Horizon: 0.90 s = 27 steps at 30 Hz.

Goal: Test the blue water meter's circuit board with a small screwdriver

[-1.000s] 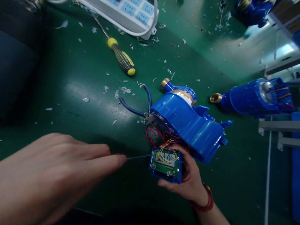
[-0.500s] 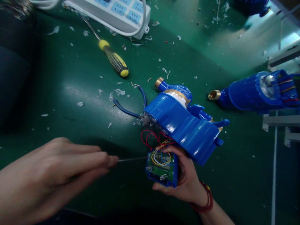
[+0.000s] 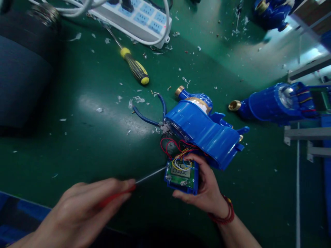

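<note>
My left hand (image 3: 85, 210) grips a thin red-handled screwdriver (image 3: 144, 178); its metal tip touches the left edge of a small green circuit board (image 3: 181, 175) in a blue frame. My right hand (image 3: 207, 193), with a red cord bracelet at the wrist, holds that board from the right and below. Red, yellow and blue wires (image 3: 176, 150) run from the board up into a blue water meter (image 3: 204, 132) with a brass end that lies on the green mat (image 3: 77, 137).
Blue-handled cutters (image 3: 152, 115) lie just left of the meter. A yellow-and-black screwdriver (image 3: 136, 69) and a white power strip (image 3: 139, 19) lie farther back. A second blue meter (image 3: 274, 105) rests at the right by a metal frame. Plastic scraps litter the mat.
My left hand has dropped lower and nearer to me, so the screwdriver now slants up to the board's left edge. The view has shifted slightly; the board and meter stay put.
</note>
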Tool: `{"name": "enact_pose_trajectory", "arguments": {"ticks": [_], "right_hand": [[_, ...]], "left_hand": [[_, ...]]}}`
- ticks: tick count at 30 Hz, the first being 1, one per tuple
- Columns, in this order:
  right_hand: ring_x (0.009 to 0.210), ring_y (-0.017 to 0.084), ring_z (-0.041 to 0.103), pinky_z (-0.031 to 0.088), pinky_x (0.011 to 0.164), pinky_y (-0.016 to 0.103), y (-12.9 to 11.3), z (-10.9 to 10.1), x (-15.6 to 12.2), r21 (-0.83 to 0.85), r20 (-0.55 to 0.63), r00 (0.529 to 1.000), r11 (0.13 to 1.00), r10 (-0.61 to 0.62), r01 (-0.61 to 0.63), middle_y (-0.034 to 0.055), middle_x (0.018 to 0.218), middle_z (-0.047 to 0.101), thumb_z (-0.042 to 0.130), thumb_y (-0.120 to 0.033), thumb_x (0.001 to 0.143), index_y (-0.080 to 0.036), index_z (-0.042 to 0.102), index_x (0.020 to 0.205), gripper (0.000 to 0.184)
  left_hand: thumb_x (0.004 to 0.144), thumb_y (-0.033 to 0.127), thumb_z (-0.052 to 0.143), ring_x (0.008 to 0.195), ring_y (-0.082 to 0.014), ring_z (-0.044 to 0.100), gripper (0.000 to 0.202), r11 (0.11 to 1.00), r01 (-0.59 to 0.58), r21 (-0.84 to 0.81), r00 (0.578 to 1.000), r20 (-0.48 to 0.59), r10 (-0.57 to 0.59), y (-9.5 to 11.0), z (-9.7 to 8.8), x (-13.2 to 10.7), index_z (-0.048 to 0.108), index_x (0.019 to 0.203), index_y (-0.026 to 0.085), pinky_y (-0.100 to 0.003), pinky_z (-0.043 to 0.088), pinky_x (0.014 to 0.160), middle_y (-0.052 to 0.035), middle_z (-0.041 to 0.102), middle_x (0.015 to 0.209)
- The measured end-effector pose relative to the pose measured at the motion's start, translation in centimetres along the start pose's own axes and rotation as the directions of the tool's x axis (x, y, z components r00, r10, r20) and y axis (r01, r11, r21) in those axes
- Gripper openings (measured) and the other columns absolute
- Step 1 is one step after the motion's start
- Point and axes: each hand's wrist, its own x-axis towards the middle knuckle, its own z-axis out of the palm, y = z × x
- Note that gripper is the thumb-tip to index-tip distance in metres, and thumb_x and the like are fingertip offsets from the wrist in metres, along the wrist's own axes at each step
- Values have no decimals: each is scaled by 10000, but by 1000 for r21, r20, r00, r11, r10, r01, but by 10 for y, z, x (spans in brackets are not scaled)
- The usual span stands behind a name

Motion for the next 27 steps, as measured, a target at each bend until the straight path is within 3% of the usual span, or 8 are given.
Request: {"name": "enact_pose_trajectory", "arguments": {"ticks": [5,10,15,17,20,23,25,27], "right_hand": [[968,188,624,532,872,305,1,1,-1,7,-24,1000,1000,8,-8,2,1087,594,843,-252,575,-334,462,1180,720],[968,167,633,549,837,253,2,2,-1,65,-17,1000,998,4,-3,-7,1090,611,836,-213,585,-337,452,1191,728],[970,191,639,561,836,295,3,2,0,49,-30,999,999,-21,22,19,1104,613,833,-204,587,-307,452,1192,722],[964,201,645,571,826,310,3,2,0,52,-36,999,998,-31,33,28,1098,618,829,-206,590,-293,450,1195,720],[959,200,650,577,819,311,4,3,0,72,-41,999,997,-35,38,22,1095,619,828,-200,588,-298,447,1198,726],[951,202,654,583,807,316,4,3,-1,80,-52,998,996,-35,39,22,1088,623,828,-197,581,-297,449,1198,732],[947,214,655,587,798,329,4,4,-2,74,-59,998,997,-28,33,37,1088,625,826,-212,581,-278,451,1199,726],[943,218,656,586,797,332,4,4,-3,70,-62,998,997,-28,33,42,1086,627,819,-218,591,-274,448,1205,719]], "left_hand": [[815,313,583,756,-66,671,267,990,73,-125,994,94,-61,-6,7,-6,521,1075,331,-64,510,630,101,693,970],[806,336,587,755,-45,659,217,932,281,-230,949,213,-234,-1,2,-1,560,1012,399,-37,474,610,148,684,939],[795,424,570,696,-66,632,142,809,491,-322,858,338,-386,6,-4,9,623,901,346,-76,465,582,98,675,811],[801,432,555,712,-93,629,175,787,506,-353,848,368,-381,5,-5,11,628,889,300,-115,484,590,60,669,808],[825,401,526,732,-117,640,170,807,451,-380,878,351,-325,0,-5,12,617,904,280,-156,513,588,36,669,827],[845,339,515,745,-108,655,149,903,308,-300,930,296,-218,-4,-12,13,588,973,313,-141,527,579,59,672,850],[847,305,523,761,-104,662,193,982,117,-151,963,259,-76,-3,-20,17,565,1034,321,-132,527,588,68,680,892],[856,317,517,726,-93,661,211,998,-68,15,980,187,64,2,-26,22,567,1060,328,-130,509,566,74,687,912]]}}
